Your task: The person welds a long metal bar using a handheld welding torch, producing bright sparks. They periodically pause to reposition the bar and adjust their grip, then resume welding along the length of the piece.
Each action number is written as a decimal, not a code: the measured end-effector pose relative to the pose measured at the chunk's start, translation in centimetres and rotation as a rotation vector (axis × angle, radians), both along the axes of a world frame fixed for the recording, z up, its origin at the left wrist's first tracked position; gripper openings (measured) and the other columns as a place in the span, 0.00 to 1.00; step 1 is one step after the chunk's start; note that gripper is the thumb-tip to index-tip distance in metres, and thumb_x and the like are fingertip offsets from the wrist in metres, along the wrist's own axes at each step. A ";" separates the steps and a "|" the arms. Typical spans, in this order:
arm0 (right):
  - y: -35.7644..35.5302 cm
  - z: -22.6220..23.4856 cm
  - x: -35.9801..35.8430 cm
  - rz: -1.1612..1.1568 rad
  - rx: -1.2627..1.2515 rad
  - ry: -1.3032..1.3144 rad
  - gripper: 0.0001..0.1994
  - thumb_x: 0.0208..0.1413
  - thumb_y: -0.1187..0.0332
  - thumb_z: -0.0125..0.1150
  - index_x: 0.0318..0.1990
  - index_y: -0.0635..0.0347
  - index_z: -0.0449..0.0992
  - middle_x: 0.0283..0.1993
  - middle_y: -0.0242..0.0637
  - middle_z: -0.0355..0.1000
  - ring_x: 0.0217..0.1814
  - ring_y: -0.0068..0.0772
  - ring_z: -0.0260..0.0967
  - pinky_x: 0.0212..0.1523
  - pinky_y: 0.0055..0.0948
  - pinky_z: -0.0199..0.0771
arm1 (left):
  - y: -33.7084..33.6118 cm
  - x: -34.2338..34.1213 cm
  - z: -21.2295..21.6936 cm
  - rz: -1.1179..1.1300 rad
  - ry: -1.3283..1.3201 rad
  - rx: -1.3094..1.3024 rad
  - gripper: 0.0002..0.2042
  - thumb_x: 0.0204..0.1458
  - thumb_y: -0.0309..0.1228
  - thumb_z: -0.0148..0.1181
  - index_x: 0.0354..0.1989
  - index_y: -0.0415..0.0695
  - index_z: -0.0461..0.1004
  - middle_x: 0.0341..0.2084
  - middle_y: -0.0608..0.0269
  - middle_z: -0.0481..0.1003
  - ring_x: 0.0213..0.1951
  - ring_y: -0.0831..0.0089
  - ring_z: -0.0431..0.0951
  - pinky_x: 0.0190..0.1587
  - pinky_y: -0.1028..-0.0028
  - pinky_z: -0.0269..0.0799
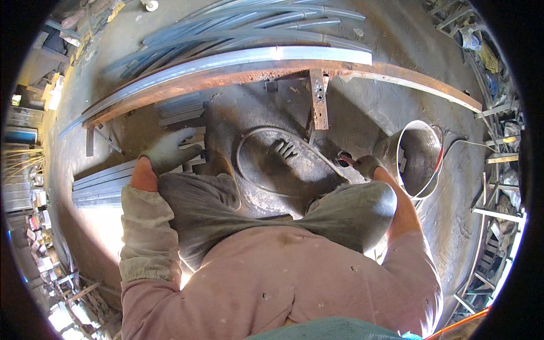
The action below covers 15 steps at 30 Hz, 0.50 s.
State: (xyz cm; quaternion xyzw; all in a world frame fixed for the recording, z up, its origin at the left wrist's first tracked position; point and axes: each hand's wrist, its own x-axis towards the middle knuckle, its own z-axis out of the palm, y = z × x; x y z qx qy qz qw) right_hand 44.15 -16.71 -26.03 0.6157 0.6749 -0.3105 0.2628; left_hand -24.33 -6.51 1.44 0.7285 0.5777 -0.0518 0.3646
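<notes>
Grey metal bars (105,184), long and straight, lay stacked on the floor (464,238) at the person's left, with short metal pieces (199,136) near their inner end.

Left hand (170,152), gloved: we recorded its fingers spread and released, at the short pieces. Right hand (369,167), gloved: beside a small dark round object (343,158); at that size we could not tell whether its fingers grasped anything.

Handling: we judged the bars stiff, weighty for their length, smooth enough to slide in a glove, and hardly fragile; a long one would be best held near its middle, a short piece across its sides, away from the cut ends.

Edges: a rusty beam (226,75) bearing a bright bar (272,54) ran across the front, with a rusty upright (319,99) at its near side. We noted a hose-like loop (267,129) between the hands and an open-mouthed drum (391,148) at the right. The widest room lay between the short pieces and the drum, over the loop.
</notes>
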 end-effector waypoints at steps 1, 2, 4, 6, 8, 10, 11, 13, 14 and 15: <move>-0.9 -0.2 1.8 0.034 0.046 -0.001 0.44 0.75 0.23 0.43 0.53 0.57 0.91 0.43 0.62 0.86 0.49 0.63 0.87 0.56 0.53 0.83 | 0.1 1.4 0.5 -0.010 0.007 0.005 0.36 0.70 0.51 0.70 0.77 0.37 0.74 0.71 0.40 0.79 0.72 0.48 0.80 0.74 0.57 0.75; -0.3 1.1 0.5 0.039 0.058 0.043 0.43 0.75 0.24 0.47 0.53 0.59 0.91 0.44 0.62 0.86 0.48 0.62 0.87 0.54 0.52 0.84 | -0.8 1.4 2.0 0.013 0.067 0.008 0.36 0.70 0.51 0.70 0.76 0.37 0.74 0.71 0.39 0.79 0.72 0.47 0.80 0.74 0.57 0.75; 1.1 4.6 -2.0 -0.134 0.004 0.122 0.37 0.73 0.30 0.57 0.56 0.60 0.91 0.44 0.56 0.87 0.42 0.55 0.88 0.48 0.50 0.86 | -1.5 0.7 3.2 0.008 0.098 0.005 0.37 0.70 0.51 0.71 0.78 0.37 0.73 0.72 0.39 0.78 0.73 0.47 0.79 0.75 0.57 0.74; 0.9 7.9 -1.8 -0.378 -0.032 0.160 0.34 0.72 0.35 0.64 0.58 0.60 0.91 0.43 0.51 0.89 0.37 0.49 0.87 0.43 0.47 0.88 | -1.0 0.2 2.2 -0.026 0.076 0.057 0.38 0.69 0.51 0.71 0.79 0.38 0.72 0.73 0.39 0.78 0.74 0.46 0.78 0.76 0.57 0.73; -0.2 11.0 -0.1 -0.594 -0.017 0.302 0.29 0.73 0.42 0.67 0.60 0.62 0.90 0.41 0.38 0.89 0.30 0.37 0.83 0.34 0.42 0.86 | -0.2 -0.3 0.3 -0.059 0.046 0.177 0.39 0.68 0.50 0.72 0.81 0.40 0.70 0.73 0.38 0.77 0.75 0.46 0.77 0.77 0.57 0.72; -0.6 14.7 -0.2 -0.689 0.026 0.356 0.27 0.74 0.46 0.67 0.62 0.62 0.88 0.39 0.37 0.88 0.28 0.33 0.81 0.29 0.39 0.82 | 1.4 -0.3 -0.1 -0.044 0.045 0.259 0.41 0.67 0.51 0.72 0.82 0.41 0.69 0.75 0.37 0.76 0.76 0.45 0.76 0.78 0.57 0.71; -1.0 17.0 -0.4 -0.739 0.047 0.378 0.26 0.74 0.48 0.67 0.63 0.62 0.87 0.39 0.36 0.87 0.27 0.30 0.80 0.27 0.37 0.81 | 2.3 0.2 -0.2 -0.038 0.040 0.296 0.41 0.66 0.51 0.72 0.83 0.41 0.69 0.75 0.37 0.75 0.76 0.44 0.75 0.79 0.57 0.70; -2.1 20.7 0.7 -0.779 0.083 0.457 0.24 0.75 0.51 0.67 0.64 0.62 0.87 0.38 0.36 0.86 0.25 0.28 0.78 0.24 0.36 0.77 | 4.5 2.7 1.3 -0.044 0.210 0.386 0.43 0.65 0.53 0.71 0.83 0.42 0.67 0.77 0.38 0.73 0.77 0.41 0.73 0.80 0.54 0.68; -2.8 22.3 1.4 -0.801 0.101 0.493 0.23 0.76 0.52 0.67 0.64 0.62 0.86 0.37 0.36 0.85 0.24 0.26 0.77 0.23 0.35 0.75 | 5.4 4.6 2.2 -0.026 0.268 0.408 0.43 0.66 0.52 0.71 0.84 0.43 0.66 0.78 0.40 0.72 0.78 0.42 0.72 0.80 0.53 0.68; -3.9 23.8 2.3 -0.860 0.169 0.380 0.21 0.77 0.53 0.66 0.61 0.61 0.87 0.38 0.35 0.85 0.23 0.25 0.75 0.22 0.33 0.73 | 6.6 6.4 3.0 -0.016 0.325 0.437 0.42 0.66 0.52 0.71 0.84 0.44 0.65 0.79 0.41 0.71 0.78 0.43 0.72 0.80 0.53 0.68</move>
